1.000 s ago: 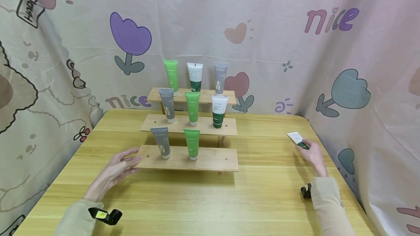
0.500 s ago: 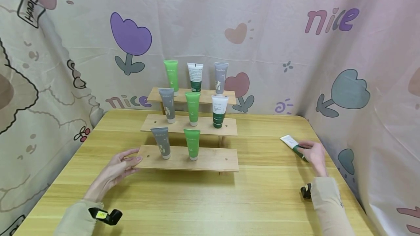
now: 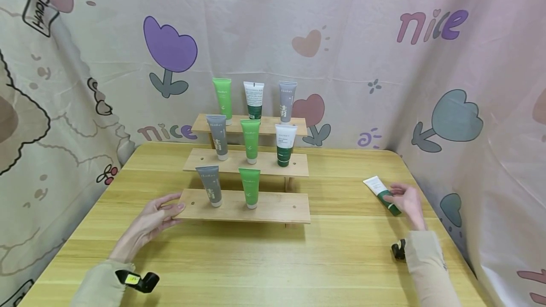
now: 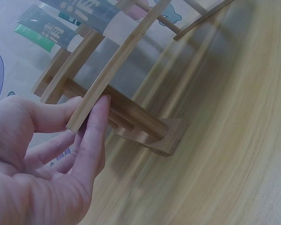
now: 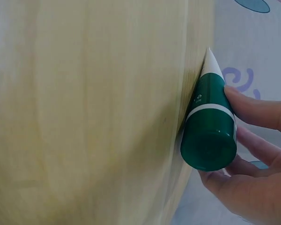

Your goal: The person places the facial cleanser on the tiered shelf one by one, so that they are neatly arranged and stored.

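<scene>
My left hand (image 3: 149,219) pinches the left end of the lowest board of a three-tier wooden display stand (image 3: 273,207), thumb above and fingers beneath, plain in the left wrist view. At the right, my right hand (image 3: 407,203) has its thumb and fingers at the two sides of a white and green squeeze tube (image 3: 381,195). This tube lies slantwise along the table, its dark green cap (image 5: 210,147) facing the right wrist camera. On the lowest board stand a grey tube (image 3: 210,186) and a bright green tube (image 3: 250,187), caps down.
The middle board carries a grey tube (image 3: 217,137), a green tube (image 3: 250,141) and a white and green tube (image 3: 284,145). Three more tubes stand on the top board (image 3: 268,125). A printed curtain (image 3: 341,60) hangs behind the wooden table (image 3: 264,259) and along both sides.
The white and green tube at the right has swung and shifted left and toward me, more of its green end now showing beside my right hand. My left hand and the stand stay put.
</scene>
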The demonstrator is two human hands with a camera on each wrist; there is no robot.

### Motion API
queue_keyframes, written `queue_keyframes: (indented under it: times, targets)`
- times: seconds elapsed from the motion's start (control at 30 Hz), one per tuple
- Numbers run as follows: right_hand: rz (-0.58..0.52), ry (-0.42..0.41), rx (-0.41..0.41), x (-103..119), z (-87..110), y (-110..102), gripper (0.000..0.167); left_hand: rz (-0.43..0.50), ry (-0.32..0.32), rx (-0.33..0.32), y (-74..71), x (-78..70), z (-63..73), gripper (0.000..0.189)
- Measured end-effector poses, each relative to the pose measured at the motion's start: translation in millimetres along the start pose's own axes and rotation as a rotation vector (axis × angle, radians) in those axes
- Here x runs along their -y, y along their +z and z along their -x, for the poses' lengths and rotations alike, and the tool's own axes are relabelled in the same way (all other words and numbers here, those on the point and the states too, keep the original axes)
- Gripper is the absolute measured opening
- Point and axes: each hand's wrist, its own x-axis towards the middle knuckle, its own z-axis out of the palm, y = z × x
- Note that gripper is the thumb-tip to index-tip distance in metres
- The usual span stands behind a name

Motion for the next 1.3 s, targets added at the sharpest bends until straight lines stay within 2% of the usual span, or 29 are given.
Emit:
queue_keyframes:
  times: [0.13,0.23,0.53,0.9,1.3]
  targets:
    - [0.025,0.040,0.078,1,1.3,-3,0.057,0.003,-0.004,-0.001,0.0,-0.4,0.1,0.078]
    - [0.041,0.043,0.101,1,1.4,-4,0.057,0.008,-0.003,0.006,-0.3,-0.8,0.3,0.079]
    - [0.064,0.053,0.093,-2,-0.3,-1,0.051,0.019,0.000,0.020,-0.5,-1.2,1.6,0.079]
    - [0.026,0.043,0.073,-1,1.3,2,0.050,0.029,-0.007,0.016,0.1,-1.5,2.1,0.079]
    - [-0.062,0.062,0.128,12,4.2,4,0.055,0.034,-0.007,0.011,0.5,-2.5,2.0,0.080]
